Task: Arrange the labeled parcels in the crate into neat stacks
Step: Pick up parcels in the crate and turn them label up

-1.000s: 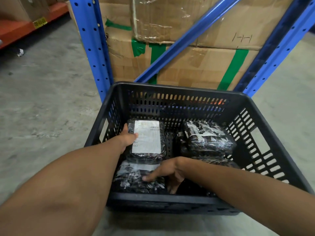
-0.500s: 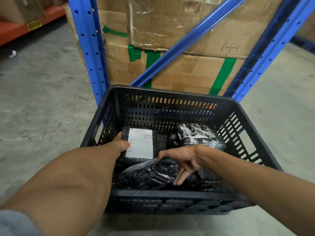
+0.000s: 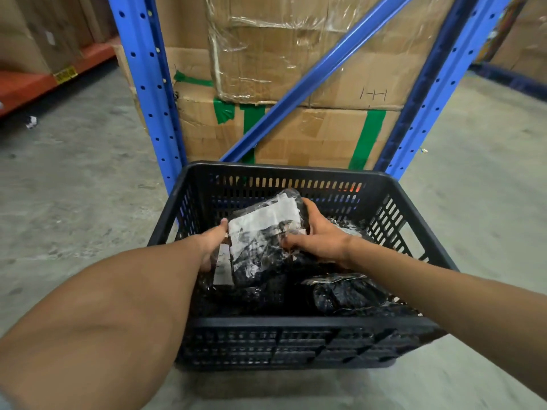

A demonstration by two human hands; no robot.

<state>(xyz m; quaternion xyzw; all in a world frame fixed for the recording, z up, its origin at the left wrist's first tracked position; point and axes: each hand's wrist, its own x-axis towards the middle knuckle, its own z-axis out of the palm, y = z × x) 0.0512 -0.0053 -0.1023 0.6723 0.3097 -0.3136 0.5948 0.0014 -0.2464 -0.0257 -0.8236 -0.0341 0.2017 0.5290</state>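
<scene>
So there's this black slotted plastic crate (image 3: pixel 296 322) sitting on the grey concrete floor (image 3: pixel 74 184), right in front of a blue steel rack upright (image 3: pixel 148 93) with taped-up brown cardboard cartons (image 3: pixel 310 84) behind it. Both of the person's bare arms reach down into the crate. The black plastic-wrapped parcel with the white shipping label (image 3: pixel 266 232) is held up above the other stuff, tilted, label side facing up. The right hand (image 3: pixel 322 241) has a closed grip on its right edge, fingers wrapped over the far end and thumb pressed on the top face. The left hand (image 3: pixel 211 247) is against the parcel's left edge, thumb up at the corner, but I honestly can't tell whether that grip is closed on it or just steadying it. Under that, another white-labelled parcel (image 3: pixel 222 267) peeks out on the crate's left side, and a crumpled black bagged parcel (image 3: pixel 346 294) lies down at the near right.
</scene>
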